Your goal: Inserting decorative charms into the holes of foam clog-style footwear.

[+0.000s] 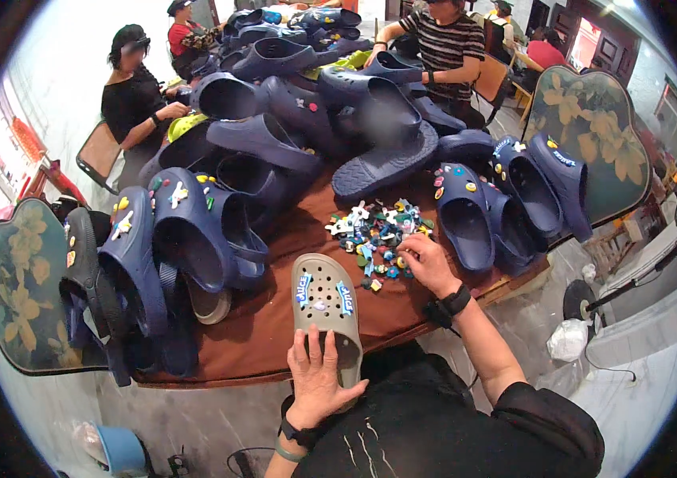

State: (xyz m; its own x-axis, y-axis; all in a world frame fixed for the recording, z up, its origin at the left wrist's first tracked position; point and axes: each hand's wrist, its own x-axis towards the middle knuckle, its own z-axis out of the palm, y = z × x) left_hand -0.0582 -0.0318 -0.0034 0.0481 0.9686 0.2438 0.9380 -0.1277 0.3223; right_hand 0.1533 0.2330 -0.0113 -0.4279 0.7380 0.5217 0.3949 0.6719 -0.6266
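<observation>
A grey-beige clog (324, 280) with holes in its upper lies on the brown-covered table near me, toe pointing away. Two blue-and-white lettered charms and a small pale charm sit in its holes. My left hand (315, 373) holds the clog at the opening, fingers over the edge of the upper and thumb out toward the right side. Beyond the clog, to its right, is a pile of small colourful shoe charms (374, 231). My right hand (432, 267) is at the right edge of this pile, fingers curled with the tips together; what they pinch is too small to make out.
Navy clogs, several with charms, stand at the left (187, 219) and right (466, 215), and more are heaped across the table's far part (267, 143). A person in black (135, 103) and one in a striped top (446, 52) work at the heap. Patterned chair backs (589, 135) flank the table.
</observation>
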